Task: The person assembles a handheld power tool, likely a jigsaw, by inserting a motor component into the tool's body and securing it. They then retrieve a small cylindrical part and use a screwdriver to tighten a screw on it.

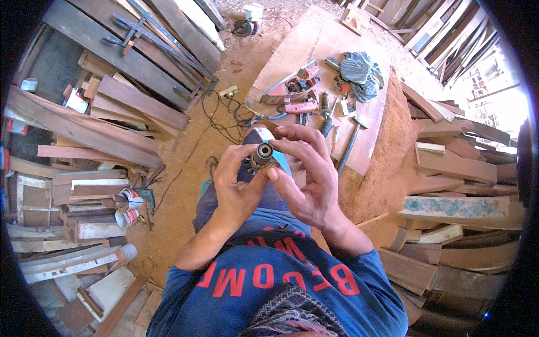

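In front of my chest I hold a dark motor armature (263, 157), with a round bearing facing up and fan-like fins below it. My left hand (238, 177) pinches it from the left, thumb and forefinger at the bearing. My right hand (306, 174) closes on it from the other side, its forefinger and thumb near the bearing's edge. The lower part of the armature is hidden behind my fingers. Just beyond my hands, on a plywood board (286, 50), lie a red power tool body (301, 106) and a grey-and-red tool part (292, 85).
On the board are a striped cloth (359, 76), a screwdriver (325, 106) and a hammer (351, 147). A black cord (216, 115) loops over the sawdust floor. Stacked timber (457, 163) stands right, more planks (95, 135) left, near a green drill (147, 197).
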`<state>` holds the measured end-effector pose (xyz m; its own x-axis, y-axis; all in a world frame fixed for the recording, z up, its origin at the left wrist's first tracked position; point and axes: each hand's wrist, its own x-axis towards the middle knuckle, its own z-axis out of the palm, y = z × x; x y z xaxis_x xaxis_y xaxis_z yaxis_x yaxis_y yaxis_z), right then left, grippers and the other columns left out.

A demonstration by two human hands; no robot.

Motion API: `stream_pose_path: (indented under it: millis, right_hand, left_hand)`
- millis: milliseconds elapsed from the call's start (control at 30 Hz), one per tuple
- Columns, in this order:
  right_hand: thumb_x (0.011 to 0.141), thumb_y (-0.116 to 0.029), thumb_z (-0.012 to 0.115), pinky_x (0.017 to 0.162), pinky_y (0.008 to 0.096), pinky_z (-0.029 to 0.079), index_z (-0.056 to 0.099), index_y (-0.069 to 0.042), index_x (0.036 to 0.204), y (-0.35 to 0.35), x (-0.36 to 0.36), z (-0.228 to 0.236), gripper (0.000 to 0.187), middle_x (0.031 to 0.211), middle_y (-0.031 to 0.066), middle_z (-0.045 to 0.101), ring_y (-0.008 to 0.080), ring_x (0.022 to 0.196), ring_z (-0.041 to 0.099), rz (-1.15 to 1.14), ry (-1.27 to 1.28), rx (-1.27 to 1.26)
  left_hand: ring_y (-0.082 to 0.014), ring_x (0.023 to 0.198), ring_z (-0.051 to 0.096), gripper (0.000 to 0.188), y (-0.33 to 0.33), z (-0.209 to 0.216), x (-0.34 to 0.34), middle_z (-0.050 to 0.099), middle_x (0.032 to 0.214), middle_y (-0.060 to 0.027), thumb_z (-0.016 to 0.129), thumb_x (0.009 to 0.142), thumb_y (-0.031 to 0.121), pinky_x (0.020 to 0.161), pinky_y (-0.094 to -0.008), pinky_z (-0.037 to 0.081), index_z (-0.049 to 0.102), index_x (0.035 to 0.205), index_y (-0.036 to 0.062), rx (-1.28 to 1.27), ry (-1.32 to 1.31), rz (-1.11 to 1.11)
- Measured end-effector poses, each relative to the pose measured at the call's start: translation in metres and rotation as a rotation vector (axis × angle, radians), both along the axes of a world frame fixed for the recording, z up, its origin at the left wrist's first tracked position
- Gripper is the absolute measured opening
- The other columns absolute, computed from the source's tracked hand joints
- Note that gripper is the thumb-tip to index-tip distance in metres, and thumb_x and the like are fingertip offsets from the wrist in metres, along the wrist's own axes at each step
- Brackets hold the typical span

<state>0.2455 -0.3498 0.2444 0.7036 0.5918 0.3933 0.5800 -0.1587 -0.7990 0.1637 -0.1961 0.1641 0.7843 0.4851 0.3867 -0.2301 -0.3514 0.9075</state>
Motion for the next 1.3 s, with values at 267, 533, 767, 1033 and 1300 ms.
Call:
stream_pose_path:
  millis: [267, 533, 767, 1033, 1300]
  right_hand:
    - [0.102, -0.027, 0.07, 0.124, 0.0483, 0.038, 0.067, -0.001, 0.147, -0.008, -0.008, -0.004, 0.053, 0.16, 0.0228, 0.051, 0.0352, 0.148, 0.049, 0.049, 0.03, 0.061]
    - [0.103, -0.034, 0.069, 0.126, 0.0503, 0.035, 0.06, 0.001, 0.154, -0.005, -0.007, -0.001, 0.062, 0.164, 0.0246, 0.046, 0.0375, 0.154, 0.044, 0.091, -0.009, 0.052]
    - [0.1, -0.035, 0.072, 0.124, 0.0525, 0.034, 0.058, -0.001, 0.155, -0.004, -0.011, -0.002, 0.066, 0.164, 0.0252, 0.046, 0.042, 0.151, 0.044, 0.084, -0.028, 0.041]
    - [0.096, -0.036, 0.076, 0.124, 0.0546, 0.031, 0.053, -0.001, 0.158, 0.0, -0.011, -0.003, 0.075, 0.164, 0.0251, 0.047, 0.0434, 0.152, 0.043, 0.072, -0.09, 0.02]
    - [0.091, -0.022, 0.079, 0.119, 0.0538, 0.039, 0.065, -0.002, 0.144, -0.013, -0.002, 0.013, 0.059, 0.15, 0.0225, 0.058, 0.0403, 0.138, 0.054, 0.007, -0.131, -0.024]
  left_hand:
    - [-0.0267, 0.09, 0.07, 0.042, -0.001, 0.003, 0.005, 0.073, 0.103, -0.0128, 0.093, 0.086, 0.012, 0.079, -0.0378, 0.055, 0.071, 0.121, 0.0028, -0.007, 0.008, 0.01]
    - [-0.0264, 0.091, 0.07, 0.045, 0.0, 0.002, 0.007, 0.073, 0.104, -0.013, 0.094, 0.085, 0.012, 0.079, -0.0373, 0.055, 0.071, 0.122, 0.0022, -0.051, -0.031, 0.009]
    - [-0.0259, 0.092, 0.071, 0.042, 0.0, 0.012, 0.006, 0.073, 0.103, -0.0125, 0.094, 0.085, 0.012, 0.08, -0.0369, 0.056, 0.072, 0.119, 0.0019, -0.041, 0.008, 0.022]
    - [-0.0267, 0.092, 0.071, 0.043, -0.002, 0.007, 0.005, 0.073, 0.104, -0.0131, 0.093, 0.085, 0.013, 0.079, -0.0372, 0.056, 0.071, 0.121, 0.0019, -0.116, 0.016, 0.014]
    - [-0.0286, 0.092, 0.071, 0.041, 0.006, 0.02, 0.009, 0.073, 0.104, -0.0146, 0.092, 0.086, 0.012, 0.079, -0.0373, 0.056, 0.071, 0.12, 0.0025, 0.108, 0.002, 0.056]
